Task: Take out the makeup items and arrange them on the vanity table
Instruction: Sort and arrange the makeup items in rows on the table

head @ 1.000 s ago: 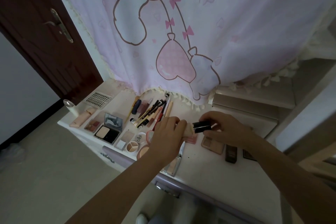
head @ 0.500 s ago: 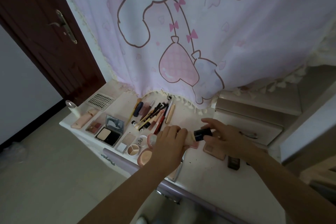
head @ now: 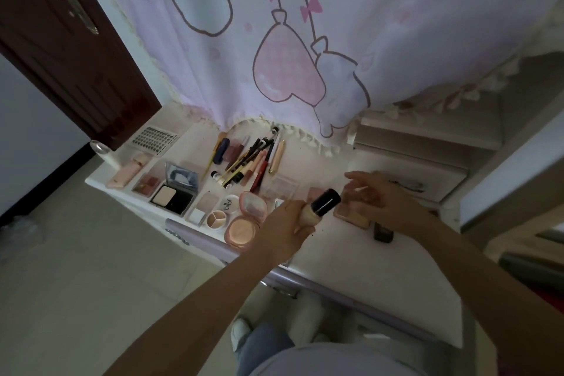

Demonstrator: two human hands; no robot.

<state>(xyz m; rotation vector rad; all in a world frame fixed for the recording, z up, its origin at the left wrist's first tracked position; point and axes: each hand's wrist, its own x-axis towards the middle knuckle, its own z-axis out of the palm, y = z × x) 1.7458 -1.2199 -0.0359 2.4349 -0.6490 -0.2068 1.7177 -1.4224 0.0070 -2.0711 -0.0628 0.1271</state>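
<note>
Looking down from the head camera, a foundation bottle is seen gripped by the left hand, whose fingers are curled round its pale body just above the near part of the vanity table. The bottle's long axis is tilted up and to the right, so that its black cap is aimed at the right hand. That hand is held with fingers spread and relaxed, nothing gripped, just beside the cap and over a pink palette. The bottle is therefore carried by the left hand alone. A likely placing is judged to depend on the bare tabletop lying to the right of the round pink compact, between the laid-out pencils and the table's front edge.
</note>
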